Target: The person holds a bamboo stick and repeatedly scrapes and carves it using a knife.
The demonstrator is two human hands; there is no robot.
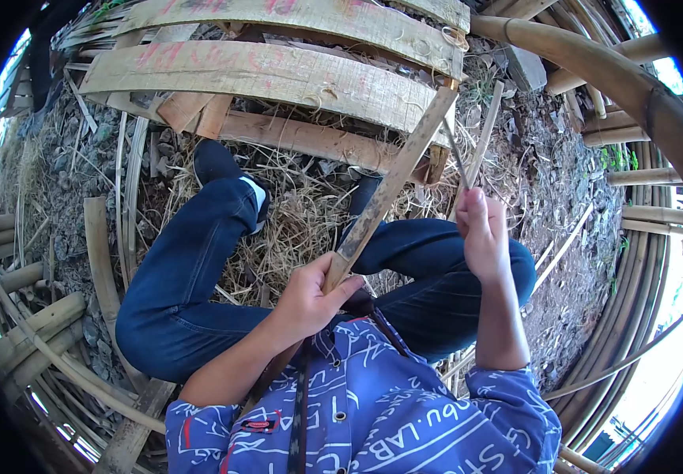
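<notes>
My left hand [310, 299] is wrapped round the lower end of a long flat bamboo strip [393, 188]. The strip slants up and to the right, and its upper end lies over the edge of the wooden planks. To the right, my right hand [484, 237] is closed round the handle end of a thin knife [458, 158], whose narrow blade points up toward the strip's upper end. The handle is mostly hidden in the fingers. A second pale strip [485, 134] stands just behind the knife and my right hand.
Wooden planks [278, 75] form a low bench in front. Shavings [302, 205] cover the ground between my legs. Thick bamboo poles [586, 59] curve at the upper right, and more bamboo [41, 332] lies at the left. A grey block [525, 67] sits behind.
</notes>
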